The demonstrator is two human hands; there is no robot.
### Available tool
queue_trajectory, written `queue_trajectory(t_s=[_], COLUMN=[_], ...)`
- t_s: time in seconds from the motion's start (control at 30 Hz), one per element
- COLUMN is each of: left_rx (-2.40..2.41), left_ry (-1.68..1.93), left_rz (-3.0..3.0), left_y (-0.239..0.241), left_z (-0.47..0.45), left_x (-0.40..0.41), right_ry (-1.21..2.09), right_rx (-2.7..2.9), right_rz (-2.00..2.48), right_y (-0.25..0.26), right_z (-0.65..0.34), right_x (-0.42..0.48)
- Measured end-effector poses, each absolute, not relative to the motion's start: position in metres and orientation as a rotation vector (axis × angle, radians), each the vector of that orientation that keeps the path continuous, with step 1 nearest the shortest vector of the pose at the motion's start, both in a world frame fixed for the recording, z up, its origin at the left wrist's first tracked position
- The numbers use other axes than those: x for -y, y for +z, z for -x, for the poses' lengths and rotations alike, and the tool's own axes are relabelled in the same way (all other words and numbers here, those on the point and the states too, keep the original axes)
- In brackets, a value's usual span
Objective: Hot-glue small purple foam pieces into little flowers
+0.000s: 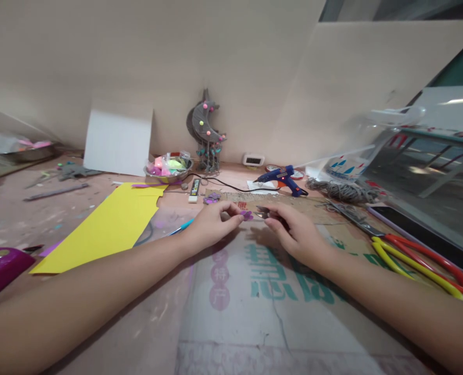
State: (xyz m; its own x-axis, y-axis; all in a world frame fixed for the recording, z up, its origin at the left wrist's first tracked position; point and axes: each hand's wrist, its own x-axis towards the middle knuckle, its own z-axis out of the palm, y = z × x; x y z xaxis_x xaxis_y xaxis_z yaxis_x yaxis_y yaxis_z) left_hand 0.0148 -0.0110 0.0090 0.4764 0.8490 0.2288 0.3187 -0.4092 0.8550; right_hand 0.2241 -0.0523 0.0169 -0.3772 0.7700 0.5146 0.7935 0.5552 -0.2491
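My left hand (pixel 219 223) pinches a small purple flower-shaped cutout (pixel 247 214) between thumb and fingers. Facing it, my right hand (pixel 291 229) is closed on small snips (pixel 261 212), whose metal blades point left at the cutout's edge; their handles are hidden in my palm. Both hands are raised over a printed cardboard sheet (pixel 231 323). More purple cutouts (pixel 212 198) lie just beyond my left hand. A blue pen (pixel 182 227) lies partly behind my left wrist.
Yellow paper (pixel 110 229) lies left, near a magenta tool (pixel 4 268). A blue glue gun (pixel 282 179), its cord, and a bowl of pom-poms (pixel 169 167) stand behind. Large scissors (pixel 418 260), a phone (pixel 422 234) and grey yarn (pixel 344 191) are right. A moon ornament (pixel 202 125) leans at the wall.
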Motion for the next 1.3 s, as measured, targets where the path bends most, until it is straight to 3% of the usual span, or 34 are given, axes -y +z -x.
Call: queue_trajectory(t_s=[0.77, 1.3], left_rx=[-0.917, -0.793], left_ry=[0.895, 1.088], left_rz=[-2.030, -2.526], left_y=[0.003, 0.003], left_z=[-0.018, -0.014], left_x=[0.009, 0.011], right_ry=[0.590, 0.670], right_rx=[1.892, 1.907], right_rz=[1.461, 1.432], right_y=[0.021, 0.020], right_z=[-0.212, -0.212], right_x=[0.049, 0.047])
